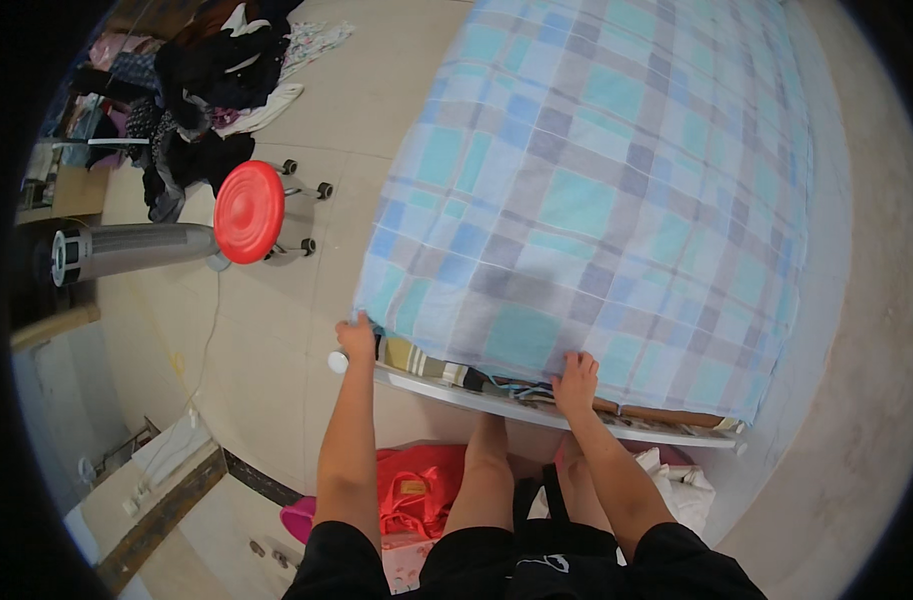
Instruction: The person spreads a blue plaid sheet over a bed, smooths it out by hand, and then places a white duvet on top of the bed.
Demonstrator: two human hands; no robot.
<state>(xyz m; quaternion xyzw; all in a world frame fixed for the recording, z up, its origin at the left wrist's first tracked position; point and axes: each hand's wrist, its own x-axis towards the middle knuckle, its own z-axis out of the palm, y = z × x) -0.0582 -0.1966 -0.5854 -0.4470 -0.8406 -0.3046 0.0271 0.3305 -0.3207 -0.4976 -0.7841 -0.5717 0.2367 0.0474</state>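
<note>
A blue, teal and grey plaid sheet (569, 202) covers the bed in front of me. My left hand (357, 335) grips the sheet's near left corner beside the white end of the bed frame rail. Farther right, my right hand (576, 381) lies at the sheet's near edge with its fingers bent over the cloth; whether it pinches the cloth is hard to tell. Between my hands, a striped layer (419, 360) and some blue ties (520, 388) show under the sheet. The white metal bed rail (456, 395) runs just below the edge.
A round red stool (250, 212) on castors and a grey tower fan (141, 246) stand at the left. Dark clothes (209, 90) are heaped behind them. A red bag (419, 487) and a white bag (678, 487) lie near my legs. A cable (215, 322) crosses the floor.
</note>
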